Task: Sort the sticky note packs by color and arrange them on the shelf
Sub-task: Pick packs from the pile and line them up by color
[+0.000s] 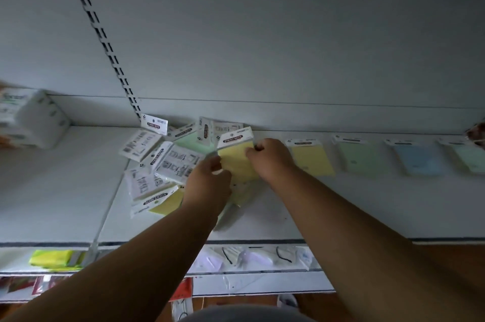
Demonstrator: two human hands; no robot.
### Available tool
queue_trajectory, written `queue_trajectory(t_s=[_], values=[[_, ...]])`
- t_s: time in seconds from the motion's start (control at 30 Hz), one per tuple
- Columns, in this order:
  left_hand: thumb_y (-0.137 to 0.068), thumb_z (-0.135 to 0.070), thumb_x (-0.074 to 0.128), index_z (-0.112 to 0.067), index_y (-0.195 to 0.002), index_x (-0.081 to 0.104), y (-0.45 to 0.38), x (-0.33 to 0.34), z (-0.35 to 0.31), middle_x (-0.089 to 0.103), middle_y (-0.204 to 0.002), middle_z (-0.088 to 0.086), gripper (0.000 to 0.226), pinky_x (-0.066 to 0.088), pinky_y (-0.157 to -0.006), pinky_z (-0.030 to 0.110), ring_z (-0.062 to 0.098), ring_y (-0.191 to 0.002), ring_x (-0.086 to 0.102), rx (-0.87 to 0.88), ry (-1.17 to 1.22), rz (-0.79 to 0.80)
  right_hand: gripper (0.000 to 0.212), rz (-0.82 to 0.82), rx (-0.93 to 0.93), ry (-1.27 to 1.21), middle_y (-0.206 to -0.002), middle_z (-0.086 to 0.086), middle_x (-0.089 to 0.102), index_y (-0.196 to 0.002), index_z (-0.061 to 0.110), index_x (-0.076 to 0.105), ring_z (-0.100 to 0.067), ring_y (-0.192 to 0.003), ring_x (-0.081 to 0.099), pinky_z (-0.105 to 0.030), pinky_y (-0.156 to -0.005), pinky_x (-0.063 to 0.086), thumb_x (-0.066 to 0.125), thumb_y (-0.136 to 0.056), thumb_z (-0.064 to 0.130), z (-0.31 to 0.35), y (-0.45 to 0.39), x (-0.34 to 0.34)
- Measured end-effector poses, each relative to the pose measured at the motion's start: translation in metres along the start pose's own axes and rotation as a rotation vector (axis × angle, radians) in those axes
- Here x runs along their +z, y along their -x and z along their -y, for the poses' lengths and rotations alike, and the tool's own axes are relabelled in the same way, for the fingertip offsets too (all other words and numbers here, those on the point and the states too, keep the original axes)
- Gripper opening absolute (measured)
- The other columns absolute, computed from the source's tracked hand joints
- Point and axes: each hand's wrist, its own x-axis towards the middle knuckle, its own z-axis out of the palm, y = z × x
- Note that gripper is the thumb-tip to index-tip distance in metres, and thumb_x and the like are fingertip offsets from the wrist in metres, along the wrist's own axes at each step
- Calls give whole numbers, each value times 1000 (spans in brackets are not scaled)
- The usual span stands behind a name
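A yellow sticky note pack point(237, 161) was held between both hands above the white shelf point(315, 211), its white header card tilted up and away from the person. The right hand point(273, 157) gripped the pack's right edge, fingers curled closed over it near the header. The left hand point(207, 182) gripped the pack's lower left corner, thumb and fingers pinched on it.

Just left of the left fingers lay a loose pile of packs point(162, 161), overlapping and turned at differing angles, several face down with printed white backs showing. A green pack point(194, 142) lay in the pile just beyond the left fingers. A second yellow pack point(165, 202) lay at the near edge of the pile, beside the left wrist.

To the right of the right fingers, four packs lay apart in a row along the back of the shelf. Nearest the fingers was a yellow pack point(311, 159), then a pale green pack point(358, 156), a blue pack point(417, 159) and a mint pack point(469, 156) farthest off.

Far left of the hands sat a white wrapped bundle point(31, 117), blurred.
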Motion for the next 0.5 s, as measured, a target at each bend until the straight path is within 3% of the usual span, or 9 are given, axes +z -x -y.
queue_trajectory(t_s=[0.13,0.23,0.3,0.4,0.5], values=[[-88,-16,61,-41,-110,62,-4,-1,2,69,-101,-10,33,53,-61,30,16,-76,67,104,-12,82,19,-39,92,-476,-63,0,55,-72,19,58,-15,-53,48,-20,-48,33,67,-88,26,-5,21,-19],[-89,-20,65,-35,-100,59,-3,13,-7,68,-90,-6,19,56,-59,34,17,-69,66,127,-24,104,27,-46,153,-591,-52,1,41,-66,17,53,-12,-40,32,-18,-43,24,68,-88,21,-21,30,-38],[-86,-27,69,-34,-96,57,-2,27,-14,68,-83,-8,17,56,-65,36,15,-72,66,175,-108,135,27,-98,152,-520,-53,1,41,-66,16,52,-13,-41,33,-20,-44,25,68,-88,21,-33,31,-54],[-85,-34,69,-28,-103,57,-2,53,-28,66,-82,-10,23,53,-70,31,12,-78,64,237,-268,163,28,-240,110,-122,-63,-4,55,-70,7,61,-21,-57,50,-31,-55,42,69,-84,31,-47,21,-75],[-87,-36,66,-22,-111,57,-5,82,-40,66,-93,-5,29,54,-80,34,18,-88,63,257,-394,172,41,-254,112,153,-56,2,45,-55,16,46,-20,-57,47,-29,-55,36,65,-85,36,-55,9,-95]])
